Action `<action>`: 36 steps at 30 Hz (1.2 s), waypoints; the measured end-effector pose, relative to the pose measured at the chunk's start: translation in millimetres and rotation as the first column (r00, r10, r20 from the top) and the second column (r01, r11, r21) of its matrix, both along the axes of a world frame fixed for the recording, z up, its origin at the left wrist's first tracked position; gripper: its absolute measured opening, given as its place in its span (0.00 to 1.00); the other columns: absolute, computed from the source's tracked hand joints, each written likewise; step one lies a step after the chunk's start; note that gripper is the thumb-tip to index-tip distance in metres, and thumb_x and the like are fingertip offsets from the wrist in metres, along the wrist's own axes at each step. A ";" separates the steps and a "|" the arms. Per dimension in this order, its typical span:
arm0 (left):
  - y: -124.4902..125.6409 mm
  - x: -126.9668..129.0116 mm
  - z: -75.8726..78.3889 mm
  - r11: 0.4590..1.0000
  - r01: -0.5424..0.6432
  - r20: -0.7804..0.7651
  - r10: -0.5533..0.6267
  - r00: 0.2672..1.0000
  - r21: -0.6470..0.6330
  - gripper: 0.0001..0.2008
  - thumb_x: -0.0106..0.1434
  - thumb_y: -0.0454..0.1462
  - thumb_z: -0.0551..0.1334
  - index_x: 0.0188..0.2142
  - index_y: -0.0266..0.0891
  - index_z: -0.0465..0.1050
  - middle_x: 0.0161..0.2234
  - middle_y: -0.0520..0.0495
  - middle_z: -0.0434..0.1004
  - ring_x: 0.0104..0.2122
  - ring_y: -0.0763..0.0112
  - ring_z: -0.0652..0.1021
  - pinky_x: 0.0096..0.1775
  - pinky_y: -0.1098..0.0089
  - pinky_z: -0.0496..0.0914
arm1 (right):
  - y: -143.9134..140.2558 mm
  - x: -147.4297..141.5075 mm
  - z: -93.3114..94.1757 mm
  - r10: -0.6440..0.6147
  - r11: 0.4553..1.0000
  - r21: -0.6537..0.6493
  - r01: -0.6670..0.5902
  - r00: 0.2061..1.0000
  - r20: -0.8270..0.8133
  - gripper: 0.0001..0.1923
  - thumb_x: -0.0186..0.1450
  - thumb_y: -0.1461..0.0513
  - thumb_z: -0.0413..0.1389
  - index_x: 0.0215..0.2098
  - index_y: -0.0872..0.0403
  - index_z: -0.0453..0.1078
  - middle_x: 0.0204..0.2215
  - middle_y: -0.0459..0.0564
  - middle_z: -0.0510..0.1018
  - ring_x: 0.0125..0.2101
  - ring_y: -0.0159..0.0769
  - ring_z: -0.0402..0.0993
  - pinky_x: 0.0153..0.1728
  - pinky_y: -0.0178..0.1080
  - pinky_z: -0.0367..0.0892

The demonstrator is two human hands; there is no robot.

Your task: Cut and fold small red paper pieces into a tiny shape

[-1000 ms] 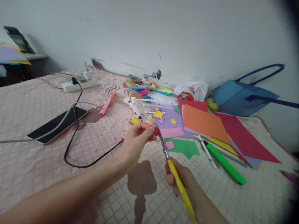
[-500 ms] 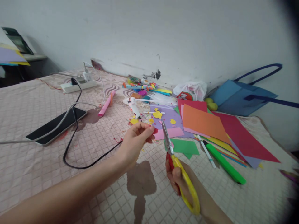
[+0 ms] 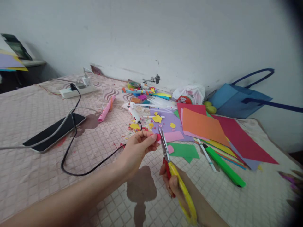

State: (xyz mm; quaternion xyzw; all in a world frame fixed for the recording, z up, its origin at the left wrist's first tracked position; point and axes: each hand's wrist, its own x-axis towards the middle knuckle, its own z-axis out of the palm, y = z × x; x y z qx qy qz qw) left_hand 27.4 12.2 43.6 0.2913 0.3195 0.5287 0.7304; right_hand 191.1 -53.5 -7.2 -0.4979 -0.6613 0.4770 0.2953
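My left hand pinches a small pink-red paper piece between thumb and fingers, held above the quilted pink cover. My right hand grips yellow-handled scissors, blades pointing up and away, their tips right beside the paper piece. Below the blades a green paper sheet and a small pink cut-out lie on the cover.
Coloured paper sheets, a green marker and a white pen lie to the right. A white glue gun, a pink roll, a dark tablet with cables, a power strip and a blue bag surround them.
The scissors opened and drew right of the paper piece, then came back to it with the blades nearly closed. My left hand stayed almost still. The view shifted slightly.
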 end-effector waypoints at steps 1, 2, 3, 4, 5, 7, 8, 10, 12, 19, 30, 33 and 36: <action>-0.3 0.5 -0.3 1.000 -0.010 0.002 0.010 1.000 0.002 0.08 0.54 0.35 0.66 0.28 0.34 0.68 0.24 0.51 0.74 0.25 0.78 0.74 0.32 0.76 0.68 | -0.4 -1.7 1.4 -0.008 1.000 -0.005 0.008 1.000 -0.004 0.33 0.58 0.34 0.34 0.34 0.53 0.58 0.16 0.38 0.54 0.15 0.27 0.49 0.16 0.32 0.49; -0.6 0.9 -0.6 1.000 -0.017 0.011 0.017 1.000 0.003 0.08 0.54 0.34 0.66 0.28 0.34 0.68 0.24 0.51 0.73 0.25 0.79 0.74 0.32 0.76 0.68 | -1.0 -3.6 3.0 -0.017 1.000 0.004 0.017 1.000 -0.006 0.33 0.58 0.34 0.35 0.34 0.53 0.58 0.16 0.38 0.54 0.15 0.27 0.49 0.15 0.32 0.49; -0.8 1.1 -0.7 1.000 -0.020 0.025 0.020 0.999 0.005 0.07 0.54 0.34 0.66 0.29 0.34 0.68 0.25 0.52 0.73 0.25 0.79 0.74 0.32 0.75 0.69 | -1.6 -5.4 4.5 -0.030 0.999 0.010 0.030 1.000 -0.009 0.32 0.58 0.34 0.36 0.33 0.53 0.58 0.16 0.38 0.54 0.15 0.27 0.49 0.16 0.32 0.49; -1.0 1.1 -0.8 1.000 -0.020 0.039 0.019 0.999 0.008 0.07 0.54 0.34 0.67 0.29 0.34 0.69 0.25 0.52 0.73 0.25 0.78 0.74 0.33 0.75 0.69 | -2.4 -6.9 5.9 -0.043 0.999 0.017 0.043 0.999 -0.005 0.32 0.58 0.34 0.36 0.33 0.53 0.58 0.17 0.39 0.54 0.15 0.27 0.49 0.16 0.31 0.49; -1.1 1.1 -0.7 1.000 -0.022 0.049 0.022 0.999 0.012 0.08 0.53 0.33 0.67 0.30 0.34 0.69 0.25 0.52 0.73 0.26 0.78 0.74 0.33 0.74 0.69 | -3.3 -8.1 6.9 -0.052 0.999 0.017 0.052 0.999 -0.003 0.32 0.58 0.35 0.37 0.33 0.52 0.59 0.17 0.39 0.54 0.16 0.27 0.49 0.16 0.31 0.49; -1.4 1.0 0.0 0.999 -0.032 0.055 0.031 0.998 0.015 0.08 0.53 0.33 0.67 0.30 0.34 0.69 0.26 0.51 0.73 0.26 0.77 0.74 0.33 0.74 0.69 | -4.8 -9.2 8.3 -0.065 0.998 -0.010 0.065 0.998 -0.016 0.31 0.58 0.35 0.37 0.35 0.52 0.60 0.18 0.40 0.55 0.16 0.26 0.49 0.16 0.31 0.49; -1.6 1.1 0.4 0.999 -0.038 0.051 0.037 0.998 0.011 0.08 0.53 0.33 0.67 0.29 0.34 0.69 0.25 0.51 0.73 0.26 0.77 0.74 0.33 0.74 0.69 | -5.3 -9.3 8.6 -0.071 0.997 -0.026 0.070 0.997 -0.025 0.32 0.58 0.35 0.37 0.36 0.52 0.60 0.19 0.40 0.56 0.16 0.26 0.50 0.16 0.31 0.49; -2.4 1.6 1.3 0.998 -0.058 0.035 0.057 0.998 0.005 0.07 0.53 0.34 0.66 0.28 0.34 0.69 0.25 0.51 0.73 0.26 0.77 0.74 0.33 0.74 0.68 | -5.6 -8.9 9.3 -0.080 0.996 -0.048 0.078 0.996 -0.034 0.32 0.57 0.34 0.38 0.37 0.51 0.60 0.20 0.41 0.58 0.16 0.27 0.52 0.16 0.32 0.51; -3.5 2.8 1.9 0.996 -0.085 0.010 0.085 0.996 0.002 0.06 0.54 0.34 0.66 0.27 0.34 0.69 0.25 0.51 0.73 0.27 0.77 0.73 0.33 0.74 0.67 | -5.1 -9.0 10.2 -0.078 0.996 -0.045 0.077 0.997 -0.021 0.32 0.57 0.34 0.39 0.36 0.52 0.60 0.19 0.41 0.59 0.17 0.27 0.52 0.17 0.32 0.52; -6.3 6.3 1.2 0.990 -0.141 -0.008 0.141 0.990 -0.019 0.06 0.55 0.35 0.65 0.28 0.35 0.68 0.26 0.52 0.72 0.28 0.77 0.72 0.35 0.73 0.66 | -3.5 -13.7 11.4 -0.116 0.993 -0.020 0.117 0.993 0.023 0.31 0.58 0.36 0.40 0.34 0.53 0.59 0.19 0.41 0.58 0.18 0.28 0.53 0.18 0.32 0.51; -9.0 7.4 1.3 0.987 -0.158 -0.010 0.158 0.987 -0.022 0.08 0.54 0.36 0.65 0.29 0.35 0.68 0.26 0.52 0.70 0.27 0.77 0.71 0.37 0.72 0.65 | -4.3 -10.2 7.2 -0.091 0.996 0.015 0.090 0.995 0.041 0.28 0.61 0.38 0.39 0.37 0.52 0.61 0.24 0.44 0.63 0.20 0.30 0.61 0.19 0.34 0.59; -9.4 7.6 0.5 0.987 -0.160 -0.021 0.160 0.987 -0.012 0.08 0.54 0.36 0.65 0.29 0.35 0.68 0.26 0.52 0.70 0.28 0.76 0.71 0.37 0.71 0.65 | -3.5 -10.0 6.3 -0.097 0.995 0.032 0.095 0.994 0.055 0.28 0.61 0.38 0.39 0.36 0.52 0.62 0.24 0.46 0.65 0.21 0.32 0.63 0.20 0.35 0.61; -9.8 7.8 0.1 0.987 -0.163 -0.029 0.163 0.986 -0.006 0.08 0.54 0.36 0.65 0.29 0.35 0.68 0.26 0.52 0.70 0.28 0.76 0.71 0.37 0.70 0.65 | -1.3 -9.8 4.9 -0.096 0.993 0.069 0.091 0.992 0.081 0.29 0.61 0.38 0.39 0.35 0.52 0.62 0.24 0.46 0.66 0.23 0.33 0.65 0.22 0.35 0.63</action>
